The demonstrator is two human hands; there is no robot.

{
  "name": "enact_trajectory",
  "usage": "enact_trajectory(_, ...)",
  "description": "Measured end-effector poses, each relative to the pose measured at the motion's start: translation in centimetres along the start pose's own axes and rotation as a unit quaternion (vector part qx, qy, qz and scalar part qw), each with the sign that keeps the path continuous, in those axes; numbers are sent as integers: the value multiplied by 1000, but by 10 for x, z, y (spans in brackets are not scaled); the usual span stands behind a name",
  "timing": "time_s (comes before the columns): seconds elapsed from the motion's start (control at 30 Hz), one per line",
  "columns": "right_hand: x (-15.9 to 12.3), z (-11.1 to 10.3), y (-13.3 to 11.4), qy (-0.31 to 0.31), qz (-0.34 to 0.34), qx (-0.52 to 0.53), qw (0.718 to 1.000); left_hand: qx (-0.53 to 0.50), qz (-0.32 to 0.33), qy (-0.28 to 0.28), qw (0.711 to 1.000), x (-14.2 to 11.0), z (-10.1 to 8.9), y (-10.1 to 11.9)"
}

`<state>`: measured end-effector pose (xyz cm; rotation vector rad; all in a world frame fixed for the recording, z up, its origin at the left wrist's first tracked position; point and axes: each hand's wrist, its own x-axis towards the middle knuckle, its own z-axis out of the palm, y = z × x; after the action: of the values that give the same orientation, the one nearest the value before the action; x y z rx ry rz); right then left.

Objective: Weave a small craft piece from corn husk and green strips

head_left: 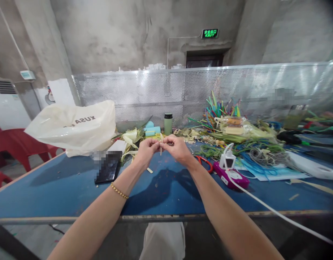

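Note:
Both my hands are raised together above the blue table [60,187]. My left hand [146,150] is closed in a pinch on a thin pale strip [161,143] that hangs down between the two hands. My right hand [178,148] is closed too, fingertips pinching the same strip from the other side. A gold bracelet [119,190] is on my left wrist. A short pale scrap [149,170] lies on the table under my left hand. Red-handled scissors [205,163] lie just right of my right wrist.
A black phone [108,169] lies left of my hands, and a white plastic bag [74,126] behind it. A green flask [168,124] stands at the back. A magenta power strip [231,175] with a white cable, leaf strips and coloured strands [237,141] cover the right side. A perforated metal screen [196,88] bounds the table.

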<state>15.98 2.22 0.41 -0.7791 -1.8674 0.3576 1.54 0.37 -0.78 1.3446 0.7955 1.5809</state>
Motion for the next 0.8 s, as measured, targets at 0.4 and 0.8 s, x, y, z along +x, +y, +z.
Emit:
enact_trajectory(0.4,-3,-1,-13,-31,17,112,993,87,57,-9,995,-2,-2,9)
enact_trajectory(0.8,-5,-3,-24,1,47,175,983,-62,-21,-71,995,-4,-1,18)
